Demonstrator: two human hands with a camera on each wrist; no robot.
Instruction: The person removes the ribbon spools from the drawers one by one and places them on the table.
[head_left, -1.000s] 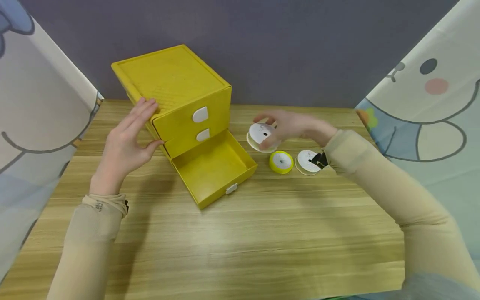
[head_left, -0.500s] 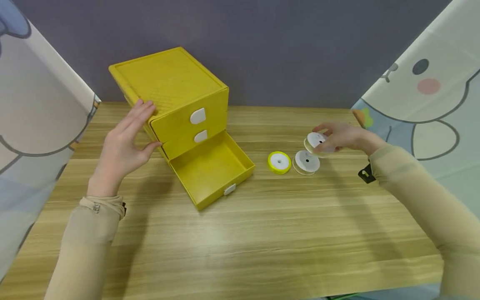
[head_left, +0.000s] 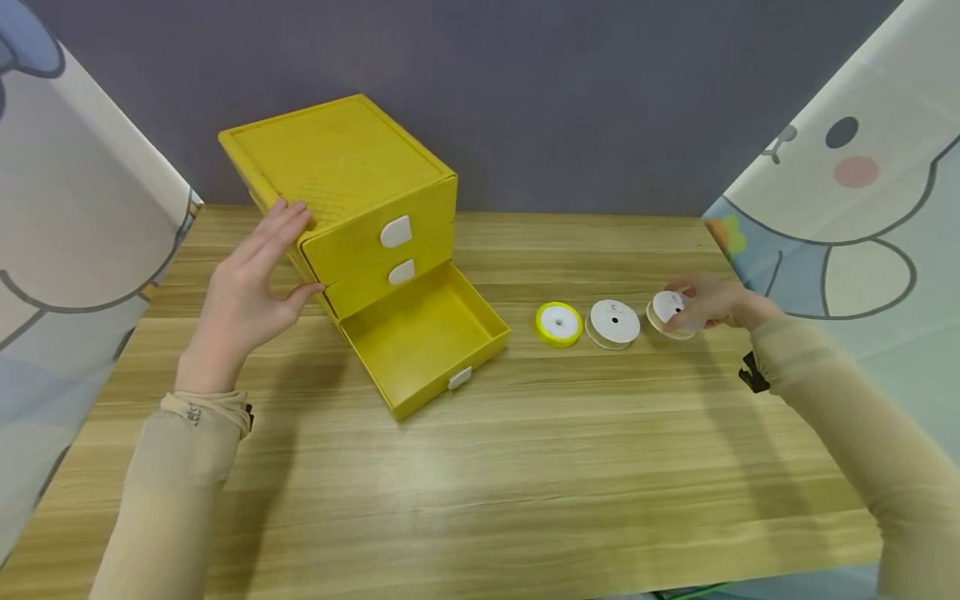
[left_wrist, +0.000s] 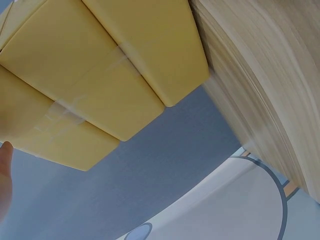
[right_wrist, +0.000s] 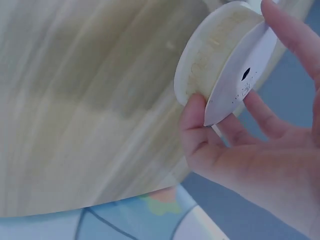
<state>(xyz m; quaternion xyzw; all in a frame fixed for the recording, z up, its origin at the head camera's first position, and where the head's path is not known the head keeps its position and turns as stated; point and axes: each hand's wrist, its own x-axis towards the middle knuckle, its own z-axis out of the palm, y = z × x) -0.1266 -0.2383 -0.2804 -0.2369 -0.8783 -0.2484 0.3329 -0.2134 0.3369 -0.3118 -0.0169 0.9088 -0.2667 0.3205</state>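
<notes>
In the head view my left hand (head_left: 251, 292) rests with extended fingers on the front left corner of a yellow drawer cabinet (head_left: 345, 162), thumb against its side edge. The cabinet's bottom drawer (head_left: 420, 342) is pulled out and nothing lies in it. At the right, my right hand (head_left: 712, 302) grips a white ribbon spool (head_left: 670, 312) by its edges. The right wrist view shows cream ribbon wound on this spool (right_wrist: 240, 65), with fingers and thumb around the rim. Left of it stand another white ribbon spool (head_left: 613, 323) and a smaller yellow-rimmed spool (head_left: 558, 323).
Everything stands on a wood-grain table (head_left: 480, 483). A dark grey panel (head_left: 570, 108) rises behind it. Printed cartoon cloth (head_left: 840, 183) hangs at both sides. Two upper drawers with white tabs (head_left: 396, 232) are closed.
My right hand has carried the white ribbon spool from beside the drawer, over the other spools, to the right end of their row. My left hand has stayed on the cabinet.
</notes>
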